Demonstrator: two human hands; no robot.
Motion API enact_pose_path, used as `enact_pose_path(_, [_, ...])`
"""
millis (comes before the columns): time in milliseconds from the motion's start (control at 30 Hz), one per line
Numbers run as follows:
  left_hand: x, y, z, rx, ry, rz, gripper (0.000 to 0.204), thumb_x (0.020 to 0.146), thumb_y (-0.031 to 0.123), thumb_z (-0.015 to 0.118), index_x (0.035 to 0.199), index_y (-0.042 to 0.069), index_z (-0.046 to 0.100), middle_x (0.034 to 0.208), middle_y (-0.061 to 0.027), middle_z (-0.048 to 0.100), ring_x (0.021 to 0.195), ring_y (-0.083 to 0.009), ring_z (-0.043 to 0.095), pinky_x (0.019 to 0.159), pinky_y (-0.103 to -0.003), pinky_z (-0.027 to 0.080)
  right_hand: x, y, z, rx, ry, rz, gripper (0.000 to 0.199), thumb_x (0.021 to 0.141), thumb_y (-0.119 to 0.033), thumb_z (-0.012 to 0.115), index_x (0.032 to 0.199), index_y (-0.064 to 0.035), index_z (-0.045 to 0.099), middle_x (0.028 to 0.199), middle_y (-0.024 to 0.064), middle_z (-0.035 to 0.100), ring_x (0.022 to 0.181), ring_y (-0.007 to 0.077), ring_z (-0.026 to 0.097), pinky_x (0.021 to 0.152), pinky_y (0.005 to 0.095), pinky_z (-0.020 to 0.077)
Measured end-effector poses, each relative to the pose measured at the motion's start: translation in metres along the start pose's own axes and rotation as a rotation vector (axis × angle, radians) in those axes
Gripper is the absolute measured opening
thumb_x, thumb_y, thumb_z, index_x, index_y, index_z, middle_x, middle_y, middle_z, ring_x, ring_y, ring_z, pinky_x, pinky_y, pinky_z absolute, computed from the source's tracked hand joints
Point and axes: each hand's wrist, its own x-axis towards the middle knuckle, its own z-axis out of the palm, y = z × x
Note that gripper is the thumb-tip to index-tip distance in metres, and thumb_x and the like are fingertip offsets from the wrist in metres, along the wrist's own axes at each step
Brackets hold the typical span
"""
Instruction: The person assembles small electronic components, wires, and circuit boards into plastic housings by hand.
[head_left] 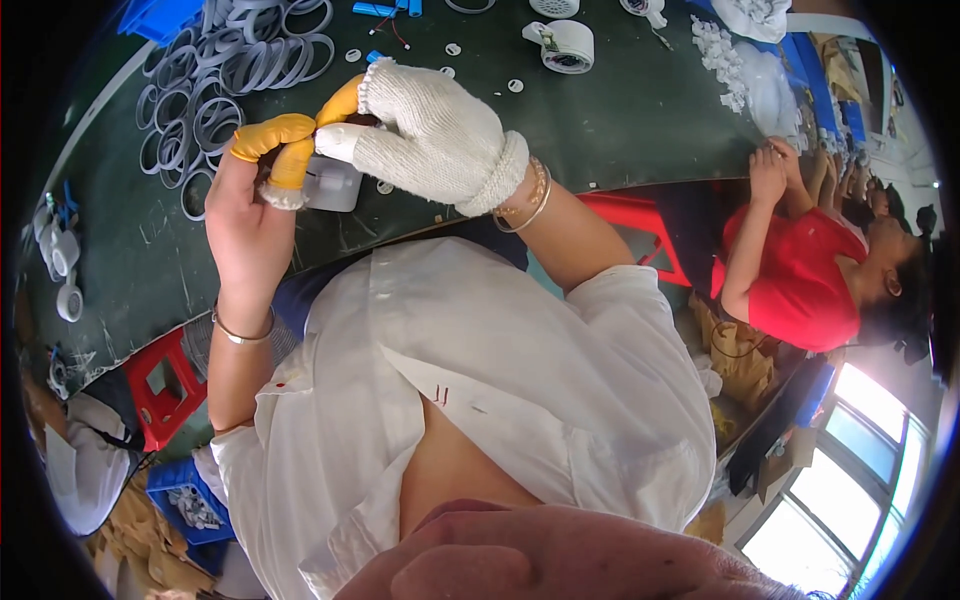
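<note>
The grip of the right hand (440, 135), in a white knit glove, is closed tight: its thumb and fingers pinch down on something small and dark that is mostly hidden. The left hand (255, 200) has yellow covers on its thumb and two fingertips. Those fingers are curled in and pinch the same small spot from the other side. The two hands touch each other there, held up over the edge of the dark green tabletop (620, 120). Both arms bend in from the sides, with thin bangles at the wrists.

A small pale grey box (335, 185) sits just under the fingers, right against the left hand. I cannot tell which hand holds it. A pile of grey rings (215, 90) lies on the tabletop behind the left hand.
</note>
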Motion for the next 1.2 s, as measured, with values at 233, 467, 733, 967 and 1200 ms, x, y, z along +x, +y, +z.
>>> enact_pose_path(233, [-0.008,0.001,-0.005,-0.795,-0.110,-0.505,0.026,0.096,0.009,0.056,0.119,-0.002,0.055,0.095,-0.0099,0.064,0.080,-0.0157,0.066,0.074,-0.029,0.058,-0.004,-0.003,0.001,-0.102,0.021,-0.098,0.026,0.082,-0.029,0.071,0.086,-0.0039,0.066,0.068,0.0081,0.056,0.057,0.0247,0.057,0.054,0.0345,0.0440])
enact_pose_path(467, [-0.016,-0.008,-0.006,-1.033,-0.129,-0.570,0.026,0.094,0.009,0.058,0.117,-0.003,0.054,0.094,-0.0122,0.065,0.081,-0.0180,0.068,0.073,-0.030,0.060,-0.002,-0.012,0.002,-0.194,-0.016,-0.092,0.026,0.080,-0.029,0.073,0.083,-0.0041,0.065,0.069,0.0083,0.058,0.061,0.0251,0.061,0.054,0.0344,0.0469])
enact_pose_path(733, [-0.019,-0.006,-0.001,-1.042,-0.089,-0.580,0.026,0.094,0.008,0.058,0.117,-0.002,0.054,0.092,-0.0126,0.066,0.080,-0.0184,0.068,0.072,-0.031,0.060,-0.001,-0.017,0.000,-0.223,-0.017,-0.063,0.029,0.079,-0.030,0.073,0.072,-0.0050,0.059,0.065,0.0080,0.054,0.059,0.0271,0.058,0.053,0.0363,0.0452])
enact_pose_path(967, [-0.022,0.008,0.007,-0.681,0.008,-0.391,0.023,0.093,0.006,0.060,0.113,-0.002,0.054,0.087,-0.0109,0.066,0.072,-0.0155,0.065,0.065,-0.027,0.054,-0.006,-0.024,0.007,-0.352,0.045,-0.058,0.020,0.072,-0.027,0.068,0.072,-0.0085,0.061,0.069,0.0098,0.058,0.067,0.0315,0.060,0.059,0.0423,0.0482])
enact_pose_path(1200, [-0.037,0.008,0.027,-0.623,0.233,-0.298,0.024,0.092,0.007,0.063,0.113,-0.002,0.055,0.102,-0.0078,0.064,0.083,-0.0118,0.061,0.075,-0.025,0.050,-0.019,-0.020,0.032,-0.460,0.111,-0.223,0.016,0.072,-0.020,0.065,0.081,-0.0074,0.062,0.071,0.0095,0.059,0.066,0.0289,0.059,0.064,0.0422,0.0465])
